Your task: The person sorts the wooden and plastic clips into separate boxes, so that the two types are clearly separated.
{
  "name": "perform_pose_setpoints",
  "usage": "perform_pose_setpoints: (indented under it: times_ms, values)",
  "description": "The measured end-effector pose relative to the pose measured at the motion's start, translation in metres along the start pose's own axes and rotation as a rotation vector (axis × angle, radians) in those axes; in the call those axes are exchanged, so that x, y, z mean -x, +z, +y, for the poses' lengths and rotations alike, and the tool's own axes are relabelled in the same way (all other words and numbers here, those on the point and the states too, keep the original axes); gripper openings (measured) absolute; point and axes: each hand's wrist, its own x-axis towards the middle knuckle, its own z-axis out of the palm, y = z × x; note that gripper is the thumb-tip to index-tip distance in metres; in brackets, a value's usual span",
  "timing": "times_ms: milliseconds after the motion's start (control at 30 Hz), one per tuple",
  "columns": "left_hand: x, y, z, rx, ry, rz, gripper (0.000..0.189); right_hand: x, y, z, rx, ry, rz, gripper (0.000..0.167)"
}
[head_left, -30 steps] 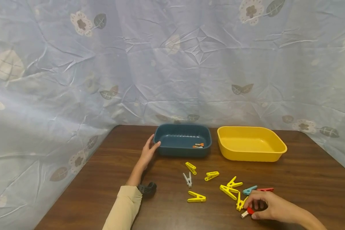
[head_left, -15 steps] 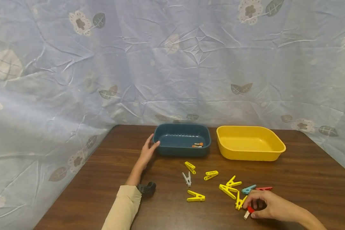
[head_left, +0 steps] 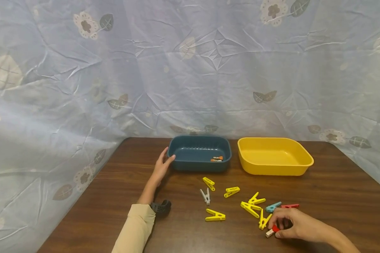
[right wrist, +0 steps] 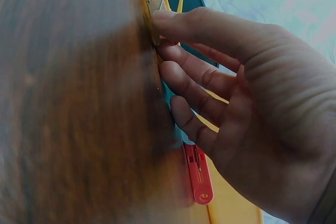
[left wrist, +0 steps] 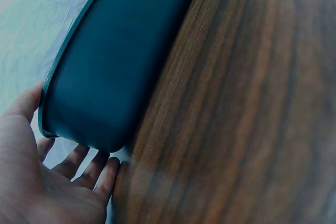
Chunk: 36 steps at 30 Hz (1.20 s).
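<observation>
My right hand pinches a small pale clothespin with a red piece on it, low over the table, between thumb and fingertips. Its pale end points to the lower left in the head view. Right beside these fingers lie a yellow clothespin, a teal clothespin and a red clothespin. My left hand rests at the left end of the dark blue bin. Its thumb touches the rim, and the other fingers lie fairly straight along the outer end wall.
Small orange and white pieces lie in the blue bin. A yellow bin stands to its right. Between the bins and my hands are several more yellow clothespins and a grey clothespin. A patterned cloth hangs behind the table.
The small clothespin in my right fingers has swung steeper, then back to a flatter slant. My left hand stays at the blue bin.
</observation>
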Motion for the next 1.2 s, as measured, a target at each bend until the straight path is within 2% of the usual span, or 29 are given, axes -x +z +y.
perform_pose_setpoints:
  times_ms: [300,533,633,700,800,967,1200]
  values:
    - [-0.001,-0.001,0.001,-0.005,-0.005,-0.01,0.065,0.0,-0.001,-0.001,0.009,0.018,0.002,0.016]
    - [0.013,-0.002,0.026,0.036,-0.018,-0.034,0.062,0.0,-0.001,-0.002,0.005,0.037,0.008,0.015]
    - [0.016,-0.002,0.03,0.025,-0.014,-0.037,0.061,0.0,-0.001,-0.002,0.003,0.047,0.014,0.015]
    - [0.014,-0.002,0.028,0.038,-0.013,-0.032,0.062,0.0,-0.001,-0.002,0.001,0.05,0.019,0.016]
    - [0.008,-0.003,0.017,0.044,-0.015,-0.026,0.065,-0.001,-0.001,-0.002,0.004,0.042,0.028,0.015]
    - [0.0,-0.002,0.0,0.005,-0.006,-0.01,0.068,-0.001,0.0,-0.003,-0.014,0.022,0.04,0.015]
    - [-0.001,-0.001,-0.001,0.003,-0.01,0.0,0.068,-0.001,0.0,-0.002,0.008,0.013,0.045,0.015]
